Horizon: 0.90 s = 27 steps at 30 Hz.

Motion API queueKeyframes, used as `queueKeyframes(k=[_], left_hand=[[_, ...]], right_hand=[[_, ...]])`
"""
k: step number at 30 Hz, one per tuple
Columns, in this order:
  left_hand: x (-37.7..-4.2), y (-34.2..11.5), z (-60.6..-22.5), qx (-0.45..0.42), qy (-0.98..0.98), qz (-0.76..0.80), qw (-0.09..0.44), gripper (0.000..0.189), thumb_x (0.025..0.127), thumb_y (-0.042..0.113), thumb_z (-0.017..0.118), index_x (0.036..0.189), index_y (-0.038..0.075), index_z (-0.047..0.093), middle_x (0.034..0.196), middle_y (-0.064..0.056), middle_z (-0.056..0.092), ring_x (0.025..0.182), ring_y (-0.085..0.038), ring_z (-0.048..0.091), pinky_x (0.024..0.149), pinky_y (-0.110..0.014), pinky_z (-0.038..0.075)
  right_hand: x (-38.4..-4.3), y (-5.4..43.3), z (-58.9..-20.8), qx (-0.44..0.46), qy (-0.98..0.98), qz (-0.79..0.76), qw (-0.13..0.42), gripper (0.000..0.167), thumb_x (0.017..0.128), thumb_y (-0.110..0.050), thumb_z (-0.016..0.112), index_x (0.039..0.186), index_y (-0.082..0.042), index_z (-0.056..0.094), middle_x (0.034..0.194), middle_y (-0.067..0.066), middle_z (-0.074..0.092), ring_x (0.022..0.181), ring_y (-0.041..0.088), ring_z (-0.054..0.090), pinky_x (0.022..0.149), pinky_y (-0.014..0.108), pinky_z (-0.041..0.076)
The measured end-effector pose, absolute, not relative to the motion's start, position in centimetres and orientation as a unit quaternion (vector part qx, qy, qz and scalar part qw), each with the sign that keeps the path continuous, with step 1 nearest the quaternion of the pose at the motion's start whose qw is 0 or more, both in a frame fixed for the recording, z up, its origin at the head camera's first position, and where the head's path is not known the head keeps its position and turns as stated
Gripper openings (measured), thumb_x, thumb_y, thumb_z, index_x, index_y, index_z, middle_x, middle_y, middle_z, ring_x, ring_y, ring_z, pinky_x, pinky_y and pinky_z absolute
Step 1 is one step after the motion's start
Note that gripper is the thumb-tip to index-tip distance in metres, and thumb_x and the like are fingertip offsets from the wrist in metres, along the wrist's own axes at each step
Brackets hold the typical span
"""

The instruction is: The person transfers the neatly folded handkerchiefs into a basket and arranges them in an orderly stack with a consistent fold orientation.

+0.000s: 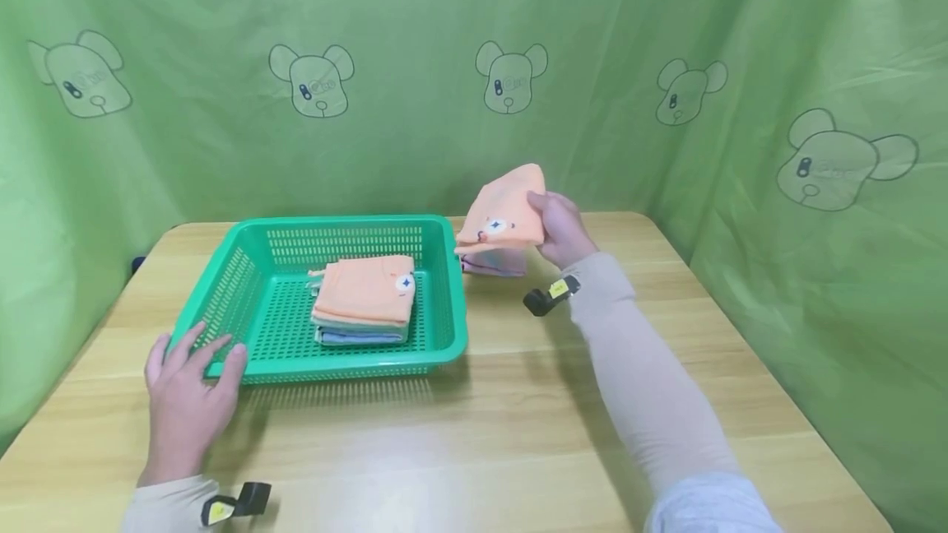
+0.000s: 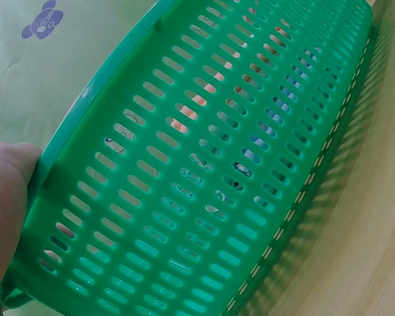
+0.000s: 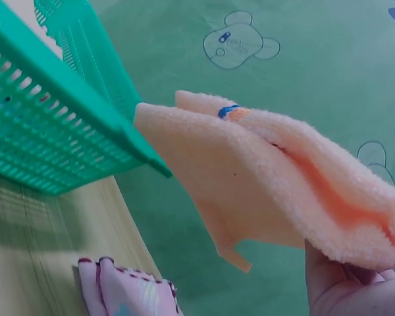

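Note:
My right hand [image 1: 566, 229] pinches a folded peach towel [image 1: 504, 208] with an eye design, held up just past the basket's right side. In the right wrist view the towel [image 3: 250, 164] shows its fuzzy folded edge and a small loop hanging below. Behind and under it lies a pink towel [image 3: 128, 286] with dark red stitched edging, partly hidden in the head view. My left hand [image 1: 188, 393] rests with spread fingers on the near left corner of the green basket [image 1: 333, 368]. Inside, a stack of folded towels [image 1: 366, 294] has a peach one on top.
The basket stands on a light wooden table [image 1: 444, 451]. Green curtains [image 1: 415, 130] with printed bear heads hang behind the table and along both sides. Each wrist carries a small black camera [image 1: 548, 298].

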<state>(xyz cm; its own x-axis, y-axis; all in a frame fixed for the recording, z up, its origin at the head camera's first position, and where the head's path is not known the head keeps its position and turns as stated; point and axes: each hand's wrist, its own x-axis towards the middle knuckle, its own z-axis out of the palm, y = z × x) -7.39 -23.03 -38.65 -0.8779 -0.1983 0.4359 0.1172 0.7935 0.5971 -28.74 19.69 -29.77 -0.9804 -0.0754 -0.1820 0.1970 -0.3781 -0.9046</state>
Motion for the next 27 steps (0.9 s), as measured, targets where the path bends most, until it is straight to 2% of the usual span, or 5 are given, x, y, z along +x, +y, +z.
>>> queueKeyframes(k=[7, 14, 27], left_hand=[[-7.6, -23.1, -38.7, 0.016, -0.914, -0.318, 0.252, 0.045, 0.098, 0.031, 0.052, 0.118, -0.008, 0.061, 0.139, -0.033, 0.042, 0.141, -0.046, 0.013, 0.115, -0.053, -0.003], [-7.5, -23.1, -38.8, 0.016, -0.914, -0.314, 0.258, 0.046, 0.098, 0.031, 0.052, 0.116, -0.009, 0.061, 0.137, -0.034, 0.044, 0.14, -0.046, 0.015, 0.115, -0.053, -0.002], [-7.4, -23.1, -38.7, 0.018, -0.914, -0.316, 0.255, 0.045, 0.097, 0.031, 0.053, 0.115, -0.008, 0.062, 0.138, -0.033, 0.044, 0.141, -0.046, 0.015, 0.115, -0.053, -0.002]], right_hand=[[-28.4, 18.7, -28.8, 0.045, 0.54, -0.836, 0.088, 0.051, 0.103, -0.013, 0.042, 0.149, 0.001, 0.026, 0.144, 0.017, 0.042, 0.13, 0.027, 0.046, 0.092, 0.028, 0.051], [-28.2, 17.2, -28.3, 0.048, 0.516, -0.849, 0.102, 0.049, 0.103, -0.013, 0.044, 0.148, 0.0, 0.029, 0.145, 0.017, 0.042, 0.131, 0.028, 0.044, 0.099, 0.033, 0.046], [-28.0, 14.9, -28.4, 0.031, 0.49, -0.866, 0.101, 0.046, 0.102, -0.008, 0.044, 0.145, 0.004, 0.032, 0.142, 0.02, 0.044, 0.13, 0.029, 0.046, 0.095, 0.032, 0.05]])
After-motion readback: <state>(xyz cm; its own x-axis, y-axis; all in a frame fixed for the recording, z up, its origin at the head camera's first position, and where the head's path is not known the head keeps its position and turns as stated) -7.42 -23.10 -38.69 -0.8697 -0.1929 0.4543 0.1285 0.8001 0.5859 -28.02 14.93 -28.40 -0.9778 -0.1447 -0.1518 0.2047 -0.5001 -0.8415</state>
